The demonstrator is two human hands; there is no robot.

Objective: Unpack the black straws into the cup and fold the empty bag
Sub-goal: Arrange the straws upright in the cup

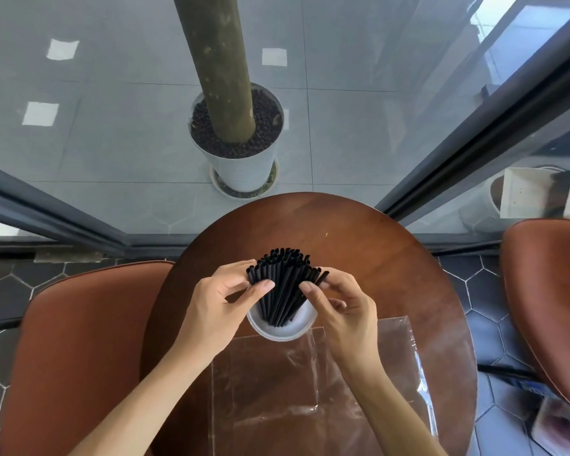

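Head view: your left hand (221,301) and right hand (339,304) fingers pinch black straws (280,284) fanned in white cup (277,330); clear bag (310,390) flat on desk (359,245)

round dark brown wooden table (375,258), glossy top, grain visible. white cup (282,330) stands on it roughly at centre, upright, black straws (280,284) standing in it and fanned out above the rim. clear plastic bag (310,390) lies flat on the near half of the tabletop, wrinkled, its far edge reaching the cup's base; right side of the bag runs toward the table's right edge, near end goes out of view at the bottom. tiny pale speck (326,234) on the far part of the top, well apart from the cup, too small to tell what it is
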